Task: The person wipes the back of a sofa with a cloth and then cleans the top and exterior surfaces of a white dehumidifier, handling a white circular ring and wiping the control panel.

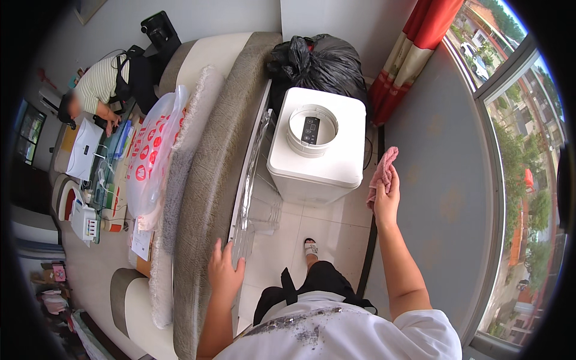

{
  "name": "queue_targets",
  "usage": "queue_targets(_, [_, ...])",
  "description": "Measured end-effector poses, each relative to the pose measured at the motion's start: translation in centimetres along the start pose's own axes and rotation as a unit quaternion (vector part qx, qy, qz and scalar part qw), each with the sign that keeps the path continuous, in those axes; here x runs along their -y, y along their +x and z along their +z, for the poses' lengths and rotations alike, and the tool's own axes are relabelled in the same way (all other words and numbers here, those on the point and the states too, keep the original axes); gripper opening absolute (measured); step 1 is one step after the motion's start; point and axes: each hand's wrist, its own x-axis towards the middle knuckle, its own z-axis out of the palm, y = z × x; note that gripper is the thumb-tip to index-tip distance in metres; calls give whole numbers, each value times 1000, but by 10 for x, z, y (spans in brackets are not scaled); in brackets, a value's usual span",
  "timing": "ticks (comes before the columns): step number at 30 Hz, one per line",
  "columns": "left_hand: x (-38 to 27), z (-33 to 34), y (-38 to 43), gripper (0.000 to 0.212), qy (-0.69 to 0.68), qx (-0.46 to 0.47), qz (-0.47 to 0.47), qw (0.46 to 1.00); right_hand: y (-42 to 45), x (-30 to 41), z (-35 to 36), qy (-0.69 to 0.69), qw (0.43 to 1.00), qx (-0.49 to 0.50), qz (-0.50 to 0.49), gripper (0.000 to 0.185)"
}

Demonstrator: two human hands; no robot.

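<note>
My right hand [388,201] is closed around a folded pink cloth [382,173], held up beside the grey wall under the window. With fingers spread, my left hand [226,270] is over the edge of the sofa back [204,180] and holds nothing; whether it touches the sofa cannot be told. In front of me stands a white box-shaped appliance [346,135] with a round raised collar [292,141] on top. A dark control panel [310,130] shows inside the collar.
Black plastic bags [324,63] sit behind the appliance. Clear plastic-like sheeting [252,198] runs along the sofa's back. A printed plastic bag [155,153] lies on the sofa. At the glass table [105,180], another person [105,81] bends over. A red curtain [405,58] hangs by the window.
</note>
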Motion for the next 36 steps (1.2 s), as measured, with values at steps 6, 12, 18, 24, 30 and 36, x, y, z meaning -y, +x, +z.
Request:
queue_targets(6, [-49,15,79,46,-101,7,68,993,60,-24,42,-317,936,70,-135,45])
queue_targets(12, [-67,34,168,43,-283,42,79,955,47,-49,74,-483,849,170,-126,47])
queue_targets(18, [-104,75,279,58,-484,113,-53,866,57,-58,76,-469,859,174,-108,45])
queue_targets(24, [-151,101,334,70,-466,132,-124,866,48,-53,82,-460,868,148,-119,44])
queue_targets(30, [-163,110,338,62,-427,126,-178,878,46,-58,79,-459,871,134,-115,46])
queue_targets(36, [-134,133,352,42,-534,130,-194,813,46,-48,93,-462,870,151,-83,46])
